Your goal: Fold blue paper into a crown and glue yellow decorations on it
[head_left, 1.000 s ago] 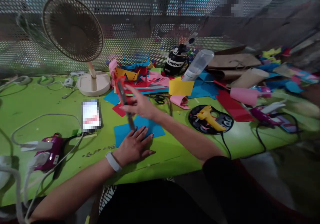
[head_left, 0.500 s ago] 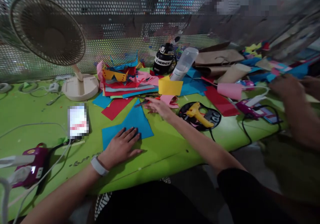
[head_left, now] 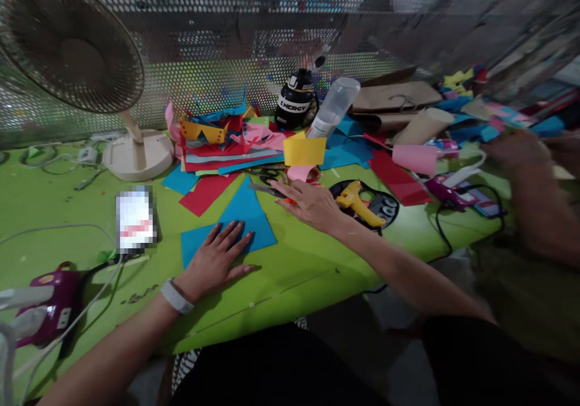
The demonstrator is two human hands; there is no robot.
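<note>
My left hand (head_left: 222,255) lies flat with fingers spread on a blue sheet of paper (head_left: 251,215), which has a pointed upper corner. A pale band circles that wrist. Just beyond the sheet, my right hand (head_left: 312,203) has its fingers on a pair of scissors (head_left: 264,189). Their grey blades point left, and a bit of the red-orange handle shows under the fingers; the rest of the grip is hidden. A red paper strip (head_left: 203,194) lies to the left of the blades. Behind the hand stands a folded yellow paper piece (head_left: 304,151).
Yellow glue gun (head_left: 362,203) rests on a black tray at right. Stacked coloured paper with cut-out glasses (head_left: 203,131), a black jug (head_left: 293,101) and a clear bottle (head_left: 335,107) stand behind. Fan (head_left: 136,155), phone (head_left: 136,219) and corded power strip (head_left: 49,309) are left. Another person's hands (head_left: 516,158) work at right.
My right hand has moved slightly right and toward me, and the scissors' blades now show by its fingers. My left hand stays on the blue sheet. The view has shifted a little.
</note>
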